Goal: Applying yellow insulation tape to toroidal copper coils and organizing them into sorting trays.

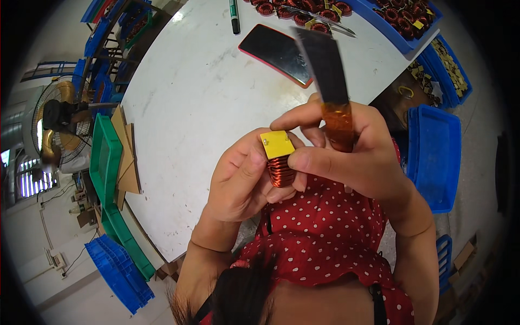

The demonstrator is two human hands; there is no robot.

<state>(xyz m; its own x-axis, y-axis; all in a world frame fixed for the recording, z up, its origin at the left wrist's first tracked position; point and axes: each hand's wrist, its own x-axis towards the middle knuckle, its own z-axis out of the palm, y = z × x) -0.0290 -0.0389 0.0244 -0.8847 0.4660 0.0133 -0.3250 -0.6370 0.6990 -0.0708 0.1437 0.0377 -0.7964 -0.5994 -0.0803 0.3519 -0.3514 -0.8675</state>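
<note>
Close in front of me, my left hand (pixel 233 181) is closed round a copper-wound toroidal coil (pixel 281 173). A square yellow plate (pixel 278 146) sits on the coil's upper end, with small metal pins sticking out of it. The thumb and forefinger tip of my right hand (pixel 371 162) rest at the plate's right side. Also in the right hand, between thumb and palm, is a flat black blade-like tool (pixel 327 65) with an amber tape-wrapped handle (pixel 338 127). The blade points up and away; the handle's lower end is partly covered by the hand.
On the white table (pixel 179 108) lie a dark phone (pixel 276 51), a green marker (pixel 234 16), tweezers (pixel 325 21) and several copper coils (pixel 265 8). Blue bins (pixel 433 157) stand at the right. Green trays (pixel 105 157) and a fan (pixel 59 116) are at the left.
</note>
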